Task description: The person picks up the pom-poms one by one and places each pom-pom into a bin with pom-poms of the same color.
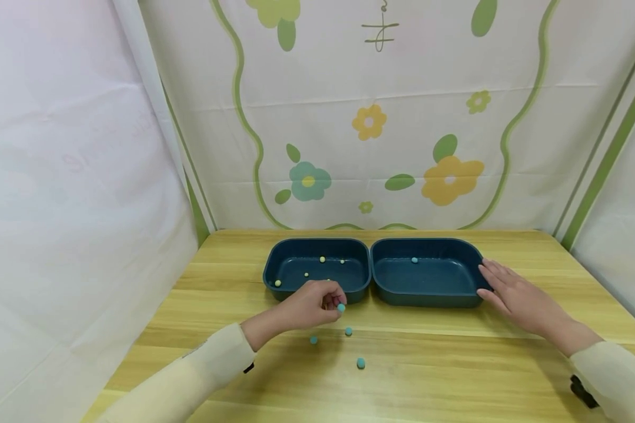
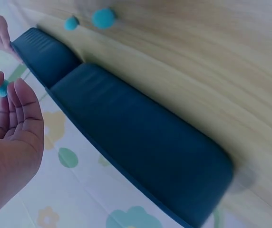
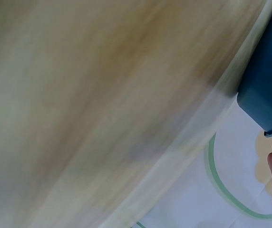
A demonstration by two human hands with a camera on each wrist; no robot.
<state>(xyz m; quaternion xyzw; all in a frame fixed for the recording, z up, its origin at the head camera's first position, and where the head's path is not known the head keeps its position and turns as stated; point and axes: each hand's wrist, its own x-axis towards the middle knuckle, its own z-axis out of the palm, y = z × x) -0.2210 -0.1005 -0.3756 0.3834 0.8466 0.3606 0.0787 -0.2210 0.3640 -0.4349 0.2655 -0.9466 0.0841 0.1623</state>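
My left hand [image 1: 312,305] pinches a small turquoise ball [image 1: 341,308] between thumb and fingertips, in front of the left blue tray [image 1: 267,282]. The left wrist view shows the same ball [image 2: 3,89] between the thumb and curled fingers. Below that hand, several turquoise balls lie on the table, one of them a ball [image 1: 361,363] nearest me. My right hand [image 1: 524,299] rests with extended fingers against the right end of the right blue tray [image 1: 428,301]. A single light-blue ball [image 1: 414,259] lies in that tray.
Several small yellow balls, such as one ball [image 1: 322,259], lie scattered in the left tray. Both trays stand side by side on the wooden table [image 1: 455,364], near its back edge. A flower-printed cloth [image 1: 323,88] hangs behind, with white cloth at both sides.
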